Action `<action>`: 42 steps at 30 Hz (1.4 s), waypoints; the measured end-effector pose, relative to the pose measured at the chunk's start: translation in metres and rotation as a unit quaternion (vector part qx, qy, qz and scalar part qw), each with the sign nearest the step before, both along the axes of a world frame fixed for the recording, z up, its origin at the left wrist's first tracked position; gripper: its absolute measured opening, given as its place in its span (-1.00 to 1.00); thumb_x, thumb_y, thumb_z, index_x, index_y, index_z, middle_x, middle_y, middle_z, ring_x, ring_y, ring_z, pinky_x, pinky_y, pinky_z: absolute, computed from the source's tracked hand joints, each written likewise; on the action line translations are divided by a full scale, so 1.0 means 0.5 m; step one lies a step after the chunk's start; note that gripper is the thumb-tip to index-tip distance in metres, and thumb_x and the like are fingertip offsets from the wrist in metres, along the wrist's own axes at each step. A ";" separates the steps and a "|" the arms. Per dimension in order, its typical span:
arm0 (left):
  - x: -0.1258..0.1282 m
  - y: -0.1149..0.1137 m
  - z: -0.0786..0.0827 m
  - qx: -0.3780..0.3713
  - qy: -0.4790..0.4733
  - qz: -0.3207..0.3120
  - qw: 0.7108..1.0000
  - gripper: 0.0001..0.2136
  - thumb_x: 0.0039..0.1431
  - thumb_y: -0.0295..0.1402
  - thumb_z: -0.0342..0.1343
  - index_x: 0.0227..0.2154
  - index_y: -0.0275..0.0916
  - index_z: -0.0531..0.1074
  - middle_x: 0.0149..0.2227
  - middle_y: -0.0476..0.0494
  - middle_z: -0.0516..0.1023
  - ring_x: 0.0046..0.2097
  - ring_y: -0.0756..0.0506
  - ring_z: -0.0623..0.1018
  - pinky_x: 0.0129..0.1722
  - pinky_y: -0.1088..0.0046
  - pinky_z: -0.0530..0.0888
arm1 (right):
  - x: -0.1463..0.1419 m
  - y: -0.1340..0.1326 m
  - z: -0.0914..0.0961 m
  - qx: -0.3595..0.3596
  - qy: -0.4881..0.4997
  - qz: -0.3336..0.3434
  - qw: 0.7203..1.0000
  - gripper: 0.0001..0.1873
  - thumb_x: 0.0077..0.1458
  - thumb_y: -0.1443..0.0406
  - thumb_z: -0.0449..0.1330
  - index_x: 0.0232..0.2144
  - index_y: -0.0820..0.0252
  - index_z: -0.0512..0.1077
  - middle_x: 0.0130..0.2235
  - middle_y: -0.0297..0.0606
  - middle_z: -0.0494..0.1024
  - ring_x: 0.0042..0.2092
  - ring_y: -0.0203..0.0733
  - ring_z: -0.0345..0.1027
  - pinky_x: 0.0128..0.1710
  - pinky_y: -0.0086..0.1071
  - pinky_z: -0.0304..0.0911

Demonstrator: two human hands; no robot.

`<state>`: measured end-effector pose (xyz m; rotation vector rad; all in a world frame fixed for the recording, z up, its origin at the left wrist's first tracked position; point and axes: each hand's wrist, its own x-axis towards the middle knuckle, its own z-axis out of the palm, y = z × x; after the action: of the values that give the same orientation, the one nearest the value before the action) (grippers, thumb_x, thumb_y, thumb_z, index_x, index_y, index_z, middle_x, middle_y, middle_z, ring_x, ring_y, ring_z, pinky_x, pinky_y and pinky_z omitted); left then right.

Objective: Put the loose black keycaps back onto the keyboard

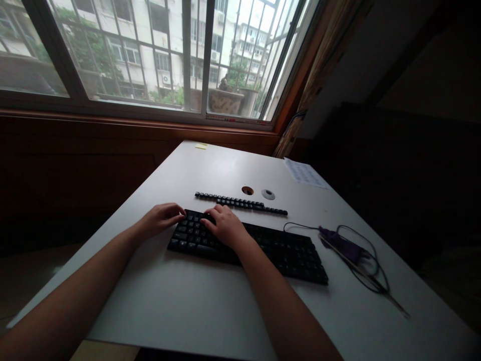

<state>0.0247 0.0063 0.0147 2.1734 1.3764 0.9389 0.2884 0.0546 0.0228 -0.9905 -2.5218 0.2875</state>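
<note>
A black keyboard (259, 250) lies at a slant across the white desk. My left hand (161, 219) is at its far left corner, thumb and fingers closed on the edge there. Over the upper left keys is my right hand (224, 224), with thumb and forefinger tips close together in a pinch; anything between them is too small to make out. This hand and forearm hide part of the keyboard's middle. Just behind the keyboard, loose black keycaps (240, 202) stand in staggered rows.
A purple cloth-like bundle (343, 244), a dark looped cable (376, 250) and a thin stick-like tool (376, 286) lie right of the keyboard. Farther back are a round desk hole (247, 191), a grey ring cover (268, 194), a printed sheet (306, 173) and a yellow note (201, 146).
</note>
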 end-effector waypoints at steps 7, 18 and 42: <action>-0.003 0.003 -0.005 -0.005 -0.003 -0.006 1.000 -0.75 0.30 -0.17 0.09 -0.22 -0.26 0.53 -0.37 -0.07 0.53 -0.40 -0.02 0.44 -0.40 0.48 0.36 | -0.005 -0.014 0.010 0.037 -0.055 -0.028 0.997 -0.58 0.30 0.00 0.04 0.00 0.09 0.46 -0.07 -0.11 0.46 -0.04 0.00 0.27 -0.03 -0.17 0.25; 0.003 -0.003 0.005 -0.016 -0.001 0.003 1.000 -0.74 0.29 -0.17 0.08 -0.22 -0.26 0.53 -0.41 -0.04 0.48 -0.43 -0.01 0.39 -0.43 0.49 0.31 | -0.007 -0.014 0.005 0.048 -0.093 -0.098 0.990 -0.45 0.29 -0.13 -0.07 -0.18 0.16 0.44 -0.10 -0.10 0.45 -0.05 0.00 0.25 -0.07 -0.19 0.22; 0.000 -0.002 0.001 -0.019 0.002 0.005 1.000 -0.74 0.29 -0.16 0.09 -0.22 -0.26 0.53 -0.43 -0.03 0.48 -0.44 -0.01 0.40 -0.44 0.49 0.32 | 0.000 0.012 -0.010 -0.023 -0.023 -0.073 0.997 -0.61 0.24 -0.05 0.12 -0.23 0.13 0.48 -0.14 -0.18 0.46 -0.08 -0.08 0.25 -0.04 -0.25 0.20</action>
<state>0.0246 0.0055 0.0150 2.1451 1.3960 0.9049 0.2882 0.0607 0.0177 -1.2066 -2.4775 0.2839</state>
